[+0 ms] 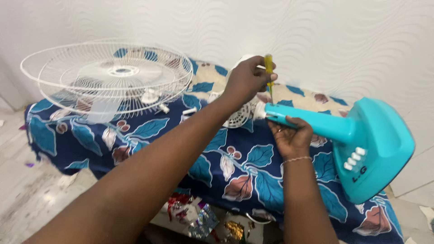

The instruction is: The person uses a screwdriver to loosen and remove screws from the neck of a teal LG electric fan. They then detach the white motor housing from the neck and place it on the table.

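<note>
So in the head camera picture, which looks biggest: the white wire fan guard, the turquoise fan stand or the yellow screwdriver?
1. White wire fan guard
2. Turquoise plastic fan stand, though it lies nearer the camera
3. Yellow-handled screwdriver, clearly smallest

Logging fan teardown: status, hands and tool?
Left hand shut on yellow screwdriver, tip at turquoise fan stand neck. Right hand steadies stand. Nothing obstructing.

One screwdriver (269,72), one fan stand (361,140), one wire guard (108,74)
</note>
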